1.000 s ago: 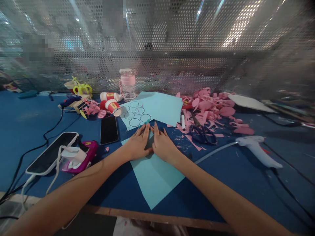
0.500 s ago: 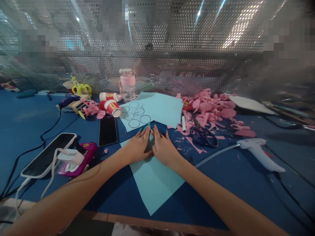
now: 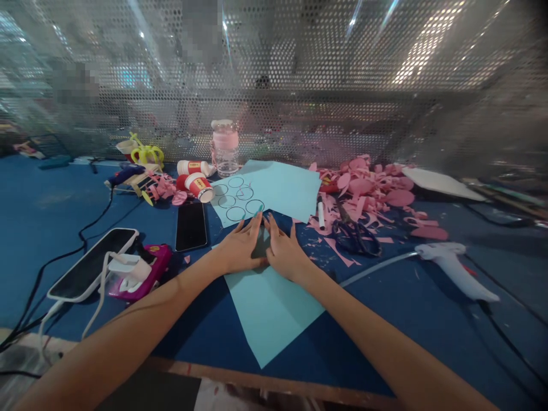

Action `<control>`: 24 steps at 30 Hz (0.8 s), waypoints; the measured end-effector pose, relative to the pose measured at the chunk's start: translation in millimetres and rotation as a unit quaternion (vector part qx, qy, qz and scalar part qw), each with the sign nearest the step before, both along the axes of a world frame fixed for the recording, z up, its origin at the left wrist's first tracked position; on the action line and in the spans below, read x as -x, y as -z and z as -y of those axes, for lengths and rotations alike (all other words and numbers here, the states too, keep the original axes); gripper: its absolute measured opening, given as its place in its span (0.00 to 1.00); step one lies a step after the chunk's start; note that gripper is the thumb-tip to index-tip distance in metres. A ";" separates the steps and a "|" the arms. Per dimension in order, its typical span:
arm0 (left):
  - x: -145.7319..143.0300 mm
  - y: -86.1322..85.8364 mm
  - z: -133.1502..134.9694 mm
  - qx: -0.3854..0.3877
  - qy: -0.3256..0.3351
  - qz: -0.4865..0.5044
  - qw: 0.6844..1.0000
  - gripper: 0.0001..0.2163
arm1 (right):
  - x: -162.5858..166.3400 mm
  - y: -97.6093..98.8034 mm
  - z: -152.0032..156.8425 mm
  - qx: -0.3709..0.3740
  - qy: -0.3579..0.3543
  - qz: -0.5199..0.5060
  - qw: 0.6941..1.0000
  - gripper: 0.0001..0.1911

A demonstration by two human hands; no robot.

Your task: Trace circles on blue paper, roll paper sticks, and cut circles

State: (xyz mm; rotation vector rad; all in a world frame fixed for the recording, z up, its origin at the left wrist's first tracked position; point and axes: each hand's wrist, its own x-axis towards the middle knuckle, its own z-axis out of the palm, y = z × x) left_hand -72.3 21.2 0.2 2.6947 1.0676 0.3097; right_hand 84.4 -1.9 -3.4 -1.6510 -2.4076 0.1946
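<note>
A light blue paper sheet (image 3: 274, 314) lies at an angle in front of me, one corner toward the table's near edge. My left hand (image 3: 238, 249) rests on its far part, fingers stretched forward and thumb pointing inward. Beside it my right hand (image 3: 286, 251) presses on the same sheet with its fingers apart. Between the hands shows a shaded patch of paper; what lies under the palms is hidden. Just beyond the fingertips is blue paper with black circles drawn on it (image 3: 233, 200), next to plain blue paper (image 3: 291, 185).
Pink paper scraps (image 3: 363, 182), scissors (image 3: 357, 237), a marker (image 3: 321, 212) and a glue gun (image 3: 456, 268) lie to the right. On the left are a phone (image 3: 191, 227), a charging device (image 3: 92, 265), paper cups (image 3: 200, 187) and a bottle (image 3: 225, 148). Perforated metal stands behind.
My view has shifted slightly, so the table items appear a little farther right. Both hands stay on the sheet, with a slightly wider gap between them.
</note>
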 end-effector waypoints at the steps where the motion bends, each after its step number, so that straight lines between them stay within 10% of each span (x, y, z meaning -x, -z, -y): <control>1: -0.4 0.5 0.4 0.001 0.001 -0.001 1.000 0.47 | 0.2 -0.6 0.4 0.001 -0.001 -0.001 1.000 0.42; 24: -7.1 -7.6 10.6 -0.043 -0.013 -0.084 0.995 0.41 | 2.4 -4.1 7.1 -0.033 -0.021 0.030 0.999 0.36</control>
